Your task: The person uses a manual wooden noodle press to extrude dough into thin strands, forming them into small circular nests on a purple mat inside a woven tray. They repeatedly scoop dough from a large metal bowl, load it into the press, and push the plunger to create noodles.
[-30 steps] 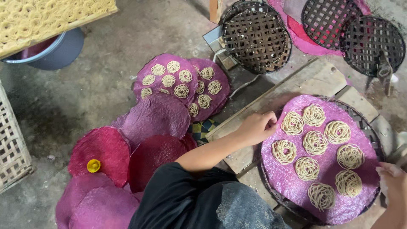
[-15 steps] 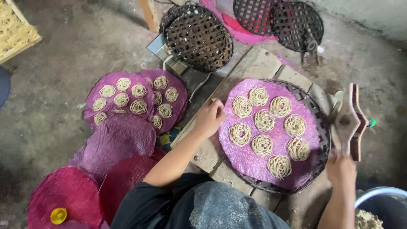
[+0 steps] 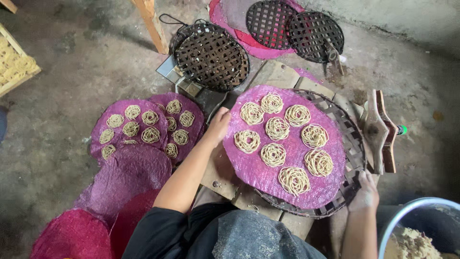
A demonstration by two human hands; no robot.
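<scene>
Purple mat (image 3: 254,168), round, woven, w/ 8 pale noodle coils (image 3: 273,154). Left hand (image 3: 218,125) grips mat edge; right hand (image 3: 364,192) grips woven tray (image 3: 353,144) rim.

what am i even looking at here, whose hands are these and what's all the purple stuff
This is one view from a camera worn on a person's head, looking down at their own bare hands. The left hand grips the edge of a round purple woven mat carrying eight coiled noodle nests. The mat lies on a dark round lattice tray, whose rim the right hand holds. To the left, more purple mats with nests lie on the concrete floor. A wooden press stands at right.
</scene>
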